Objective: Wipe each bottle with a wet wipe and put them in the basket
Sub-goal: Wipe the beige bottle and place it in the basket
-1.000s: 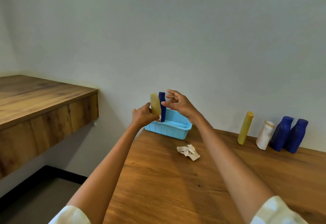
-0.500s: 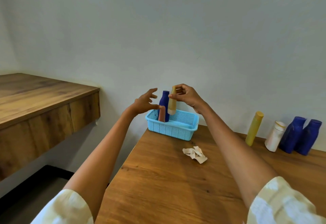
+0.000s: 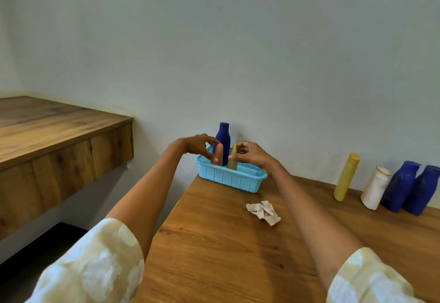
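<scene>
Yellow bottle [image 3: 232, 159] pinched by right hand [image 3: 252, 155] inside basket [image 3: 228, 178], left hand [image 3: 197, 145] loose beside.

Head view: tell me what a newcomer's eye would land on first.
The light blue basket at the table's far left corner draws the eye, with a dark blue bottle, a pink bottle and a tan bottle standing in it. The left hand touches the pink one and the right hand holds the tan one. A crumpled wipe lies mid-table, and four more bottles line the wall at right.
</scene>
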`<state>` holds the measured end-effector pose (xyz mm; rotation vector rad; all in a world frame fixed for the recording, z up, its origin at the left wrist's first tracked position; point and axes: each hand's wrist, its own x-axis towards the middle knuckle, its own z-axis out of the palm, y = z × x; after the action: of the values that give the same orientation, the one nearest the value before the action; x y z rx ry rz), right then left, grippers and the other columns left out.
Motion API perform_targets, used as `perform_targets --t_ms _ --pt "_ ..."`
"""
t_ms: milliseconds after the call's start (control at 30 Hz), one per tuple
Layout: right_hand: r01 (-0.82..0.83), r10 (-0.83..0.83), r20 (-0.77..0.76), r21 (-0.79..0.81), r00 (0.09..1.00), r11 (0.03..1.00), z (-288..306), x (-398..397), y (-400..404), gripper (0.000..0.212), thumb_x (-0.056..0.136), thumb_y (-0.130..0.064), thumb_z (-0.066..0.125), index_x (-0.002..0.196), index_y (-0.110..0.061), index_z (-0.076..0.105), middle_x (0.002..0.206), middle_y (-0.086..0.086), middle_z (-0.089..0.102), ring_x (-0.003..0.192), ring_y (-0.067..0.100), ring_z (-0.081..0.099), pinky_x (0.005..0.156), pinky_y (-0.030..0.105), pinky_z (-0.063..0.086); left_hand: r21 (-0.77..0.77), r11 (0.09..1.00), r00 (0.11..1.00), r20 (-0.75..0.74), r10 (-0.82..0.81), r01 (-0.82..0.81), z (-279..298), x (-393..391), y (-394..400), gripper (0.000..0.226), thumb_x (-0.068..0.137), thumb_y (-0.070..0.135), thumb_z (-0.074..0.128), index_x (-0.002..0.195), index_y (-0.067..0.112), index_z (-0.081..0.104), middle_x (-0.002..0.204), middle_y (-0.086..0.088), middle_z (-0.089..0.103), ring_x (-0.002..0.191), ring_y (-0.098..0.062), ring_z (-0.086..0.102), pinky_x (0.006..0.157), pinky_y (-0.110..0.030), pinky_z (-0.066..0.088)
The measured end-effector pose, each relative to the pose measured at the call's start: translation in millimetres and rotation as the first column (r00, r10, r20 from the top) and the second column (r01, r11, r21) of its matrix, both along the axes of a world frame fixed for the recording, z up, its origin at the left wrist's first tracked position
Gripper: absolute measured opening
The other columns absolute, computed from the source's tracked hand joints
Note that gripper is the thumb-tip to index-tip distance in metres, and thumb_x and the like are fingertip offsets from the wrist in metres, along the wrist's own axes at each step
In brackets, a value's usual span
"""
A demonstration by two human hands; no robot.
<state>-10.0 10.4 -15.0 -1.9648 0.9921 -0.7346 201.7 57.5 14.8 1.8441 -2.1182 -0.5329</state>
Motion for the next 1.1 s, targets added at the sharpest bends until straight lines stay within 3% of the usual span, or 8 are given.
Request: perform_targets --t_ms 300,467,800,967,1100 --pt "-0.077 0.077 0.003 -0.015 0.997 0.997 -4.6 6.8 -3.5 0.047 0.078 -0.026 0.075 0.12 -0.017 0.056 0.115 -0.002 0.062 0.109 0.012 0.057 0.084 0.019 0.048 -0.023 0.999 0.989 -0.139 0.043 -0.047 -14.0 10.0 -17.1 0.058 0.08 0.037 0.072 0.132 0.027 0.048 0.142 -0.006 0.034 0.131 -0.025 0.033 0.105 -0.042 0.033" --pt "-0.03 0.031 0.013 -0.075 0.999 0.997 -5.5 11.1 -8.1 0.051 0.077 -0.027 0.076 0.122 -0.014 0.056 0.121 0.002 0.061 0.113 0.015 0.055 0.097 0.03 0.047 -0.041 0.995 0.984 -0.16 0.079 -0.087 -13.6 24.6 -20.4 0.053 0.082 0.037 0.07 0.13 0.026 0.051 0.142 -0.004 0.035 0.131 -0.024 0.033 0.104 -0.042 0.035" --pt "-0.023 0.024 0.008 -0.081 1.0 0.996 -5.7 21.7 -6.4 0.053 0.078 -0.031 0.075 0.123 -0.014 0.054 0.125 0.004 0.058 0.117 0.018 0.053 0.101 0.035 0.045 -0.031 0.997 0.987 -0.148 0.069 -0.074 -12.6 25.5 -18.7 0.054 0.084 0.032 0.069 0.133 0.023 0.047 0.145 -0.004 0.036 0.136 -0.026 0.031 0.106 -0.044 0.034" --pt "-0.032 0.027 -0.048 -0.112 0.998 0.993 -3.9 24.9 -8.0 0.054 0.076 -0.031 0.076 0.123 -0.015 0.054 0.124 0.003 0.057 0.112 0.014 0.053 0.089 0.026 0.045 0.011 0.996 0.986 -0.145 0.084 -0.084 -10.8 31.4 -17.8 0.054 0.086 0.029 0.067 0.135 0.024 0.045 0.148 -0.001 0.035 0.138 -0.026 0.028 0.11 -0.048 0.029" --pt "-0.018 0.013 -0.047 -0.11 0.999 0.994 -6.5 26.2 -7.8 0.054 0.076 -0.034 0.076 0.121 -0.017 0.053 0.122 0.001 0.057 0.112 0.016 0.054 0.088 0.026 0.046 0.034 0.996 0.985 -0.153 0.084 -0.079 -12.3 30.7 -17.4 0.059 0.086 0.028 0.068 0.138 0.023 0.041 0.15 -0.001 0.034 0.139 -0.027 0.026 0.111 -0.049 0.026"
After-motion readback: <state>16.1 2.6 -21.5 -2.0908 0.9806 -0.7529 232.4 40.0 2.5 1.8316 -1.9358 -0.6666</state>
